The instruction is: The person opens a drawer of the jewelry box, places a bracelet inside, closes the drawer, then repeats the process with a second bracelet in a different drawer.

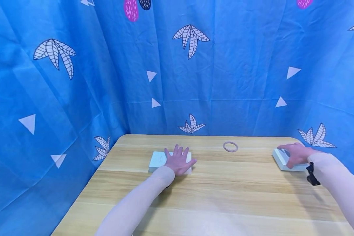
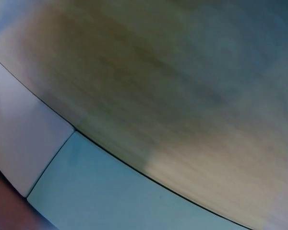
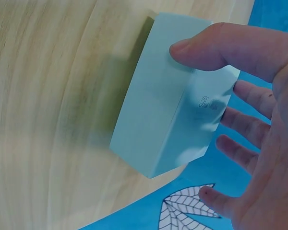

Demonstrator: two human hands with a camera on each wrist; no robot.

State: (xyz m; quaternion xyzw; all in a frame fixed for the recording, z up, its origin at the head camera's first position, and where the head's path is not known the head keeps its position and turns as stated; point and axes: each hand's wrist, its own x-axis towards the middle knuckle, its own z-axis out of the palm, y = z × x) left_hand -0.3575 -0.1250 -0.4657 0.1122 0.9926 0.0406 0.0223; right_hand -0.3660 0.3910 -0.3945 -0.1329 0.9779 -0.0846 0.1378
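My left hand (image 1: 178,163) lies palm down with fingers spread over a flat pale mint and white box (image 1: 157,160) at the table's left. Close up in the left wrist view, a seam divides this box's mint face (image 2: 120,187) from its white face (image 2: 26,129). Over at the right edge, my right hand (image 1: 300,153) grips a pale mint box (image 1: 280,160). The right wrist view has the thumb (image 3: 197,52) on this box's side, with fingertips at its far edge. A small printed mark shows on the box's top (image 3: 194,120).
A pinkish ring (image 1: 230,151) lies toward the back of the wooden table (image 1: 224,190), between the two boxes. Blue curtain (image 1: 239,72) with leaf and triangle prints hangs behind the table and along both sides.
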